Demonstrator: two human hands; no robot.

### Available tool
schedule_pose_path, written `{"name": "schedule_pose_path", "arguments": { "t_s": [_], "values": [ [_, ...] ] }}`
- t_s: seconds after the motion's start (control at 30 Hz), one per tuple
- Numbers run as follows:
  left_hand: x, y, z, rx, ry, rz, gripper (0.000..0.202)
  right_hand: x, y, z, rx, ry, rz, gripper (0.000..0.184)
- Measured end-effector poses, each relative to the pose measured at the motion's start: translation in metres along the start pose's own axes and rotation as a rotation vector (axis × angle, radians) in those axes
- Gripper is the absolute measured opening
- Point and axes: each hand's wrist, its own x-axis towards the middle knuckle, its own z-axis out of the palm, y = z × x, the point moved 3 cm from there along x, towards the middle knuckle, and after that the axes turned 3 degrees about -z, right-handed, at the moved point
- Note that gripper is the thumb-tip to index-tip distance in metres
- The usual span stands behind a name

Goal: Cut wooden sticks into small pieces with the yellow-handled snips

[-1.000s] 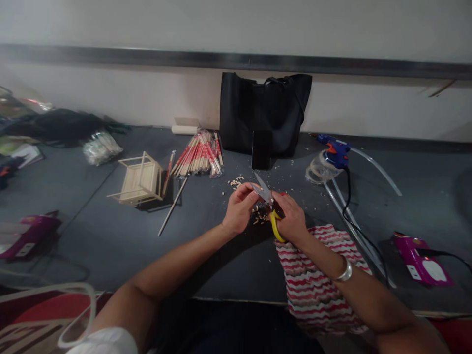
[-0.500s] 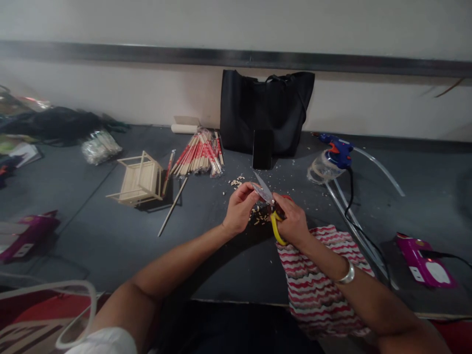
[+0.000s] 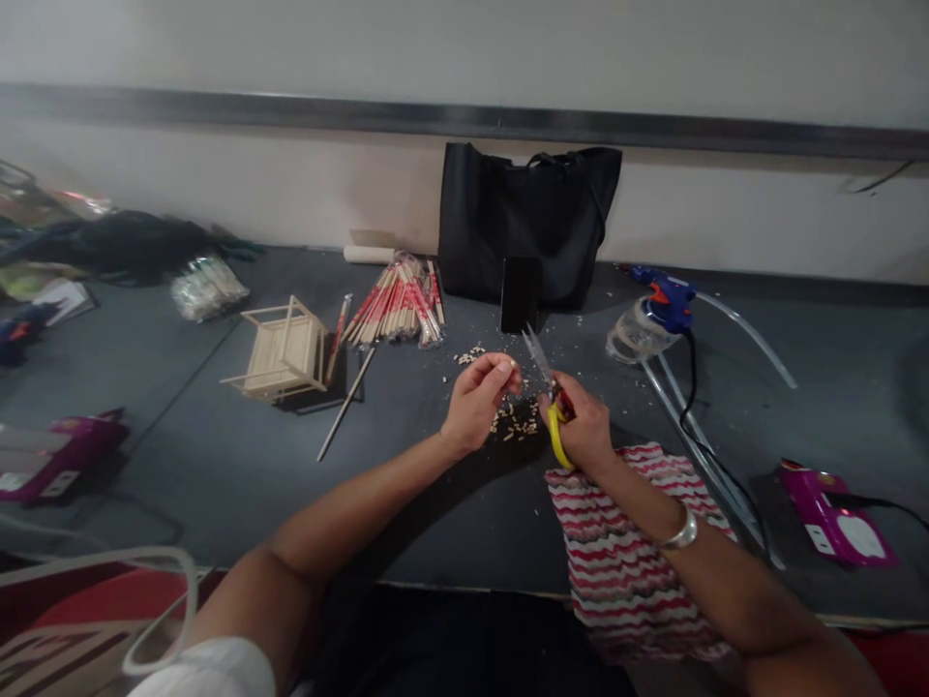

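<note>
My right hand [image 3: 584,421] grips a pair of scissors [image 3: 557,436] with yellow and red handles, blades pointing up and away from me, close together. To their left, my left hand [image 3: 475,402] pinches a tiny pale wooden piece [image 3: 513,364] between thumb and fingertips, apart from the blades. Below and between the hands lie small cut wooden bits [image 3: 517,423], and more pale bits [image 3: 470,355] are scattered just beyond my left hand. A striped cloth [image 3: 624,552] lies under my right forearm.
A small wooden stick frame [image 3: 280,358] and a loose stick [image 3: 346,405] lie left, near wrapped chopsticks [image 3: 396,305]. A phone [image 3: 520,295] leans on a black bag [image 3: 529,213]. At right are a blue glue gun [image 3: 669,298] on a jar and a magenta box [image 3: 838,513].
The scissors have moved right, away from my left hand, and their blades have come closer together. The small wooden piece now shows at my left fingertips. The view has shifted slightly.
</note>
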Motion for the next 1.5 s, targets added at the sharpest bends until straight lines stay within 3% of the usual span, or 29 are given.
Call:
{"name": "schedule_pose_path", "arguments": {
  "t_s": [0.1,0.37,0.63,1.1,1.5],
  "values": [
    [0.001,0.001,0.0,-0.024,-0.009,0.018,0.027,0.002,0.002,0.0,-0.028,0.024,-0.001,0.029],
    [0.0,-0.004,-0.003,0.059,-0.003,0.001,0.029,-0.006,0.003,0.009,-0.122,-0.075,-0.071,0.038],
    [0.001,-0.01,-0.005,0.081,0.036,-0.029,0.03,-0.004,0.0,0.005,-0.192,-0.06,-0.082,0.039],
    [-0.001,-0.011,-0.004,0.074,0.039,-0.059,0.022,-0.007,-0.001,0.007,-0.179,-0.061,-0.096,0.041],
    [-0.002,-0.011,-0.001,0.067,0.013,-0.073,0.035,-0.01,0.003,0.012,-0.071,-0.072,-0.069,0.045]
  ]
}}
